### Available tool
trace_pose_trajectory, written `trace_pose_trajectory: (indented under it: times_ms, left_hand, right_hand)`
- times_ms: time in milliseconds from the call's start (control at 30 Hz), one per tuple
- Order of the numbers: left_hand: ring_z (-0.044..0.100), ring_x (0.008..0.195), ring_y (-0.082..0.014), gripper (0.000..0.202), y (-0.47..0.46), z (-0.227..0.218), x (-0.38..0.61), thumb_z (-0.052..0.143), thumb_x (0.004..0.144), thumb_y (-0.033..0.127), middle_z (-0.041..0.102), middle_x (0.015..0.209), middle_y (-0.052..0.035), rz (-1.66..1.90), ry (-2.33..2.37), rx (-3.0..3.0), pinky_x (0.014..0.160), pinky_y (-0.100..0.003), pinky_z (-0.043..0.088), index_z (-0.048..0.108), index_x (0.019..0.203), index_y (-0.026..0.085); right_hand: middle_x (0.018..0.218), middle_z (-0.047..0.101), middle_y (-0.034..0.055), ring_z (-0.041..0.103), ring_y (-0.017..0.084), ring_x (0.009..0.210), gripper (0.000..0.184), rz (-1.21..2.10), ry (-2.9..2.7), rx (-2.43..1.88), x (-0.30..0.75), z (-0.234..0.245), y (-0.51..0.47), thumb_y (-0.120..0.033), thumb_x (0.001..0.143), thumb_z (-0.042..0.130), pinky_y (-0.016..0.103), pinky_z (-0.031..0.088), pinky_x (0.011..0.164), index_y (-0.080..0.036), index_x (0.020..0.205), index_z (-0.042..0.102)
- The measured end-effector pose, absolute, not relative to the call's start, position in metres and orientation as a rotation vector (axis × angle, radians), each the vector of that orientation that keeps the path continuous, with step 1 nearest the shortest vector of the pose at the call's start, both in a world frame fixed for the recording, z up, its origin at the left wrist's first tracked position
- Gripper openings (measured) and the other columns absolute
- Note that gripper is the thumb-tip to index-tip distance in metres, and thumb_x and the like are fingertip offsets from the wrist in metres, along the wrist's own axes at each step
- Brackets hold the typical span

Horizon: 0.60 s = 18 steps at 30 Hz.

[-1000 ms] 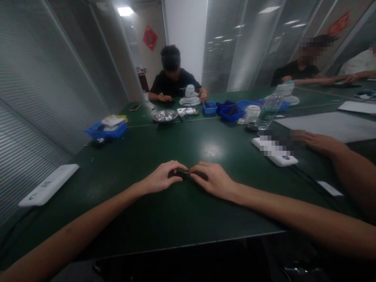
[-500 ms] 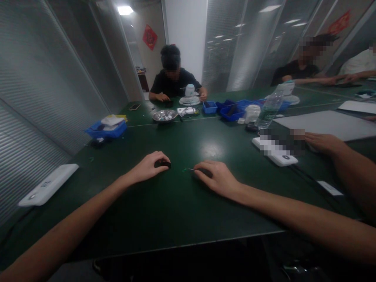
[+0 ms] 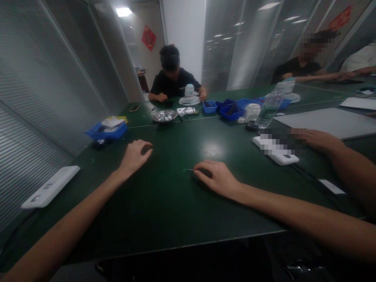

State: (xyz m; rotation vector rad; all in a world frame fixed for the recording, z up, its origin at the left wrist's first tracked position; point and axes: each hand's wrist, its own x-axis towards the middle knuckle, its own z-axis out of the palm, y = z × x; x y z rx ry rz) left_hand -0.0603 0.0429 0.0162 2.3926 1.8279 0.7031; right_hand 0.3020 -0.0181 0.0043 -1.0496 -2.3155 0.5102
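Note:
My left hand is raised over the green table at left of centre. Its thumb and fingers curl toward each other around a dark gap, and whatever they hold, if anything, cannot be made out. Resting on the table right of centre, my right hand is closed, with a thin metal rod poking out of its fingertips to the left. The rest of that rod is hidden in the hand. Just off its tip lie tiny green bits on the tabletop.
A white power strip lies at left, near a blue bin. Across the table are a metal dish, blue trays and a seated person. At right stand a plastic bottle, another power strip and a neighbour's hand.
My left hand has moved left and away from me, off from the green bits. My right hand and the thin rod have stayed in place.

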Motion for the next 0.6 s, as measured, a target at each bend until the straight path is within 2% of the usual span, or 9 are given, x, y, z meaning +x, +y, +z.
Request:
trace_pose_trajectory:
  times_ms: [67,167,467,600]
  left_hand:
    - [0.061,0.101,-0.0216,0.032,0.025,0.011,-0.02,0.062,0.1,0.045,0.069,0.111,-0.0057,0.593,1.512,2.46,0.087,-0.034,0.049,0.072,0.116,0.02]
    - [0.062,0.105,-0.0242,0.036,0.001,0.005,0.025,0.066,0.097,0.05,0.069,0.112,-0.0076,0.571,1.276,2.471,0.089,-0.037,0.051,0.075,0.113,0.02]
    - [0.064,0.1,-0.0219,0.021,-0.005,0.008,0.038,0.062,0.101,0.032,0.069,0.109,-0.0071,0.607,1.223,2.472,0.087,-0.037,0.052,0.078,0.108,0.019]
    - [0.064,0.094,-0.0202,0.019,0.0,0.004,0.041,0.064,0.098,0.031,0.069,0.105,-0.0066,0.606,1.187,2.43,0.081,-0.033,0.052,0.076,0.104,0.018]
  right_hand:
    - [0.101,0.073,0.0064,0.067,0.018,0.081,0.025,0.493,-2.306,-1.047,0.301,0.003,-0.018,-0.036,0.105,0.056,0.031,0.052,0.076,-0.021,0.113,0.074]
    - [0.1,0.074,0.006,0.068,0.018,0.083,0.024,0.464,-2.29,-1.046,0.301,0.0,-0.017,-0.035,0.104,0.056,0.031,0.051,0.077,-0.021,0.112,0.074]
    - [0.102,0.074,0.0059,0.068,0.019,0.084,0.023,0.476,-2.297,-1.045,0.301,-0.003,-0.016,-0.036,0.104,0.057,0.033,0.052,0.08,-0.023,0.113,0.074]
    - [0.101,0.074,0.0054,0.068,0.019,0.083,0.023,0.481,-2.295,-1.056,0.301,-0.002,-0.015,-0.036,0.104,0.057,0.032,0.052,0.079,-0.023,0.113,0.074]
